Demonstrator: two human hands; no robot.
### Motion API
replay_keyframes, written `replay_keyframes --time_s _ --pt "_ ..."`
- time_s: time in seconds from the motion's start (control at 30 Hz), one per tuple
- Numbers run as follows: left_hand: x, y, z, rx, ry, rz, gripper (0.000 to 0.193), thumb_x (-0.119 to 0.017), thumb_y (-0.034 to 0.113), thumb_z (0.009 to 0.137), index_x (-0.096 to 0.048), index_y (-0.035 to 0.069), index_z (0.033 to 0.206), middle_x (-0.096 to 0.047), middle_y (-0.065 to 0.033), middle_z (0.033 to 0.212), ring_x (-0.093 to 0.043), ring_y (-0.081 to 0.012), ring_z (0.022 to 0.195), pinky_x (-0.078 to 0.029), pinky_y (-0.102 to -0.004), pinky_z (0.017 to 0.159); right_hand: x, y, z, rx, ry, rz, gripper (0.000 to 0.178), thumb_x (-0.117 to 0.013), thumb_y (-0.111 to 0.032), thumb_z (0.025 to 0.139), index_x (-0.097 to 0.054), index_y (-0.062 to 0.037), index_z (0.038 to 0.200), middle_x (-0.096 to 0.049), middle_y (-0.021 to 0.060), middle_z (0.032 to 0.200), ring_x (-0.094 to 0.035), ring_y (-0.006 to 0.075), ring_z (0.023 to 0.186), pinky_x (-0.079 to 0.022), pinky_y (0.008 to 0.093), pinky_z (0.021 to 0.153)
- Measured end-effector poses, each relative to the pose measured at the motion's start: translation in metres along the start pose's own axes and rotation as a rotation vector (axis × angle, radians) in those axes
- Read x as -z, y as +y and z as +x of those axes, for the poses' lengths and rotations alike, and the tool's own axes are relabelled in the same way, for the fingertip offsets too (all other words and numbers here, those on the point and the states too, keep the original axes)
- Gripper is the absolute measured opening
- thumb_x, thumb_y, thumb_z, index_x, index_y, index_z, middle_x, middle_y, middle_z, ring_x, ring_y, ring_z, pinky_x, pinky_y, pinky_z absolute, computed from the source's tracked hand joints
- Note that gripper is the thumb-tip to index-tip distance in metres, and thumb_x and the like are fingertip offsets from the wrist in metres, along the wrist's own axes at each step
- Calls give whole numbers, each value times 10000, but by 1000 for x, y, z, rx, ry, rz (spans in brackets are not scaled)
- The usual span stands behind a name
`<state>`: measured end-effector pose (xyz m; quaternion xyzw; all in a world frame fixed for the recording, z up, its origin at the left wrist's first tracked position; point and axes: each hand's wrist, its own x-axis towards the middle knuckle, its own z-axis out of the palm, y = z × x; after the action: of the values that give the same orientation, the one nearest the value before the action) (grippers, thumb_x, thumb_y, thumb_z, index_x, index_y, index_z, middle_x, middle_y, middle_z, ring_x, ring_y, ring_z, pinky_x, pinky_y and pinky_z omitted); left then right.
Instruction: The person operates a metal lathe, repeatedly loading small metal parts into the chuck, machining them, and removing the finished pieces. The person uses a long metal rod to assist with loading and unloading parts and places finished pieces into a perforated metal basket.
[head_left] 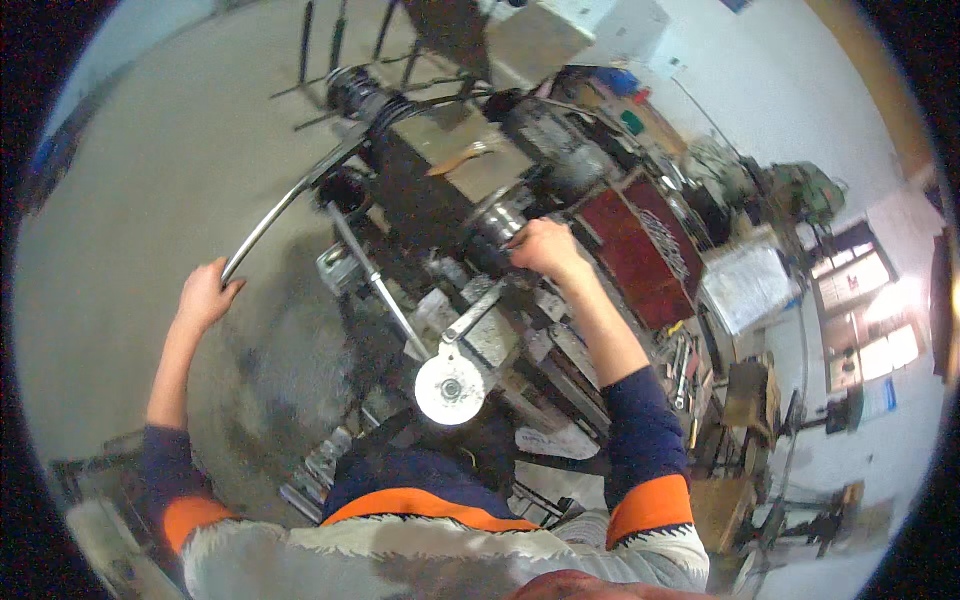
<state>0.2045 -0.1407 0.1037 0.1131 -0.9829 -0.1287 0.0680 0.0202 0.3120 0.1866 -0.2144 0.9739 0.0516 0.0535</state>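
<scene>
My left hand (208, 294) is wrapped round the end of a long curved metal lever (268, 222), which runs up to a machine that looks like a lathe (420, 190). My right hand (546, 248) reaches to the front of the round metal chuck (497, 222). Its fingers are curled together there, and what they hold, if anything, is hidden. Below the chuck are a short handle (474, 312) and a pale round disc (450, 386) with a dark centre. A second metal rod (377, 278) slants down toward that disc.
A dark red panel or tray (640, 250) with shiny metal coils lies right of the chuck. Several wrenches (684, 370) and a pale sheet-covered box (748, 288) are farther right. A chair (440, 40) stands at the back, with concrete floor (150, 170) on the left.
</scene>
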Motion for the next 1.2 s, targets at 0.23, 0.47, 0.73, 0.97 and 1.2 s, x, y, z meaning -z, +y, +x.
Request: replay_keyframes --time_s 0.23,0.47,0.73,0.97,1.2 --pt "2 -4 16 19 -43 132 178 -602 145 689 -567 24 815 -600 -200 762 -586 -372 752 -471 -470 687 -6 5 2 18 -8 180 359 -606 -230 537 -694 -97 859 -617 197 812 -603 309 781 -476 365 706" --pt "14 -140 153 22 193 556 65 -555 79 663 -603 41 687 -618 -167 745 -608 -327 716 -496 -412 622 -6 2 2 18 90 252 317 -581 -191 534 -687 -51 798 -613 192 750 -605 309 745 -476 352 707" --pt "6 -134 181 241 190 428 145 -523 112 721 -641 53 780 -634 -162 826 -618 -325 782 -501 -415 671 -5 2 -1 -17 114 239 309 -592 -202 537 -687 -50 789 -615 192 732 -606 321 719 -484 361 679" --pt "-8 -88 112 360 298 342 218 -588 207 713 -634 99 896 -638 -127 848 -618 -309 782 -495 -410 660 -15 14 4 14 125 172 297 -604 -246 537 -701 -112 784 -629 161 751 -606 311 742 -488 367 690" --pt "3 -59 74 300 306 174 260 -583 205 715 -627 73 936 -636 -144 831 -608 -329 772 -488 -412 681 7 -8 -9 -52 112 242 289 -601 -208 521 -703 -131 780 -643 111 782 -585 287 858 -458 377 777"
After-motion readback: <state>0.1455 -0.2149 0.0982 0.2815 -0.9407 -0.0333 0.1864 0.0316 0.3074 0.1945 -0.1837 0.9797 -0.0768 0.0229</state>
